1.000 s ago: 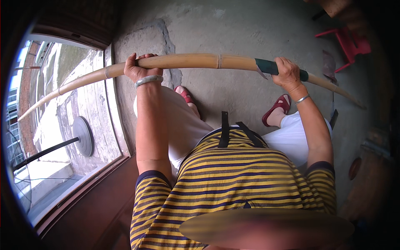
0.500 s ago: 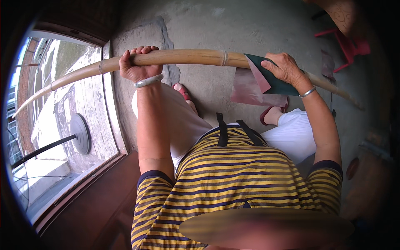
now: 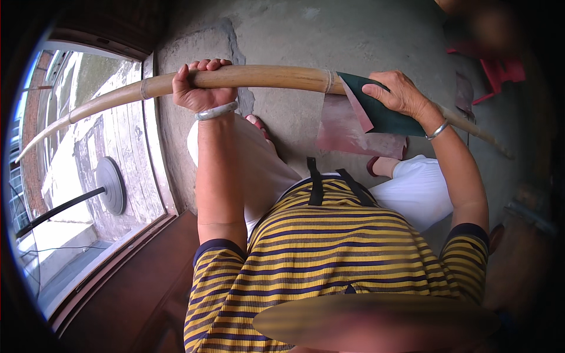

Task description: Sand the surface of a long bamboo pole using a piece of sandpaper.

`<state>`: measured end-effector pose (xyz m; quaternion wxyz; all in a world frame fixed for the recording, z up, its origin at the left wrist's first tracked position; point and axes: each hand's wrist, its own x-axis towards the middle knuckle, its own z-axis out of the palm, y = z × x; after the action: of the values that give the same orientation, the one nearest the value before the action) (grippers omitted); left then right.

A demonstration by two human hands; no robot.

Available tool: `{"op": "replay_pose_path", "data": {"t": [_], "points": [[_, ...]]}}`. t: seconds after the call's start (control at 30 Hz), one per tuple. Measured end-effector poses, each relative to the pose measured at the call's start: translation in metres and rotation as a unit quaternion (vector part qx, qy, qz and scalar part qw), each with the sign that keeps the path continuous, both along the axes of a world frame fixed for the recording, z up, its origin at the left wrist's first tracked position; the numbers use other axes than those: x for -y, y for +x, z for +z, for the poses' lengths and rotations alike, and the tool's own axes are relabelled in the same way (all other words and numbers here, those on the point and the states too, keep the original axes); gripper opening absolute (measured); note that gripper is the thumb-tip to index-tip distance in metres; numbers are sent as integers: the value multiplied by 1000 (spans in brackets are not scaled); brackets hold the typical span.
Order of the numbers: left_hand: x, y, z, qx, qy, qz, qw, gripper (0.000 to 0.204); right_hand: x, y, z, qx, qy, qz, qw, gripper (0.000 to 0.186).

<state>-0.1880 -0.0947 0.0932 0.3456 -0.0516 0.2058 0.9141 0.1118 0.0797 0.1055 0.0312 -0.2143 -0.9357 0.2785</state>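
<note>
A long bamboo pole (image 3: 265,77) runs crosswise in front of me. My left hand (image 3: 204,85), palm up, wraps its fingers round the pole. Further right, my right hand (image 3: 397,94) presses a sheet of what looks like sandpaper (image 3: 385,115), dark green on one face and pinkish on the other, over the pole. The sheet's left edge lies by a pole joint, and one corner folds back. Below the pole shows a worn pinkish flap (image 3: 344,126); whether it belongs to the same sheet I cannot tell. My right fingertips are hidden behind the sheet.
At the left, the pole's thin end passes through a doorway whose frame (image 3: 160,141) stands beside me. Outside is a grey round base (image 3: 112,185) with a black rod. A red stool (image 3: 500,76) stands at the far right on the concrete floor (image 3: 294,35).
My right hand and the sheet have slid a little left along the pole, up to the joint. My left hand and the pole have shifted slightly right.
</note>
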Motion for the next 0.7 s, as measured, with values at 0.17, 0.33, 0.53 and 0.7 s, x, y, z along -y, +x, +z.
{"op": "replay_pose_path", "data": {"t": [0.17,0.33,0.53,0.7], "points": [[1,-10,-12,1,14,-16,1000,17,17,-50,7,39,-15,5,999,55],[5,-7,-11,0,21,-22,1000,22,6,-15,7,20,-27,-1,999,60],[2,-8,-10,-13,14,-11,1000,21,8,-22,9,45,-20,-30,998,60],[7,-7,-13,-5,23,-19,1000,22,6,-21,4,11,-51,-6,999,56]]}}
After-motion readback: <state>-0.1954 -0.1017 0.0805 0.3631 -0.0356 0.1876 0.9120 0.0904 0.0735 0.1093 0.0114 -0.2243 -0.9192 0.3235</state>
